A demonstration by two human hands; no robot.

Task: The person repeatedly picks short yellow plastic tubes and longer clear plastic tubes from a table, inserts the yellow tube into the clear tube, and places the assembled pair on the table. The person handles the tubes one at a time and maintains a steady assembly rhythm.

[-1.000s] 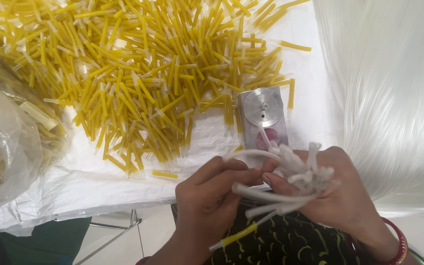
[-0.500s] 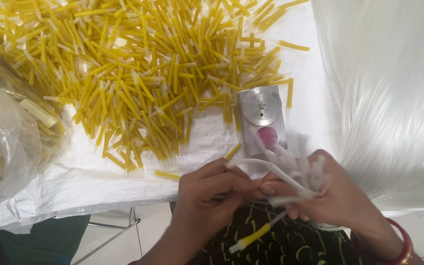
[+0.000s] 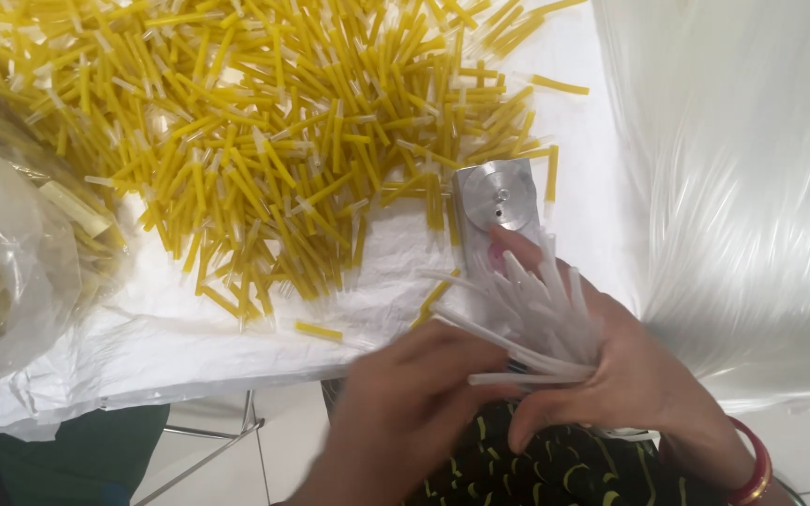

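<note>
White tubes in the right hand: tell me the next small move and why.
Probably the left hand should pinch one white tube and draw it from the fanned bunch in the right hand. Its fingers already lie against the tubes, and the small metal device sits just beyond the bunch.
</note>
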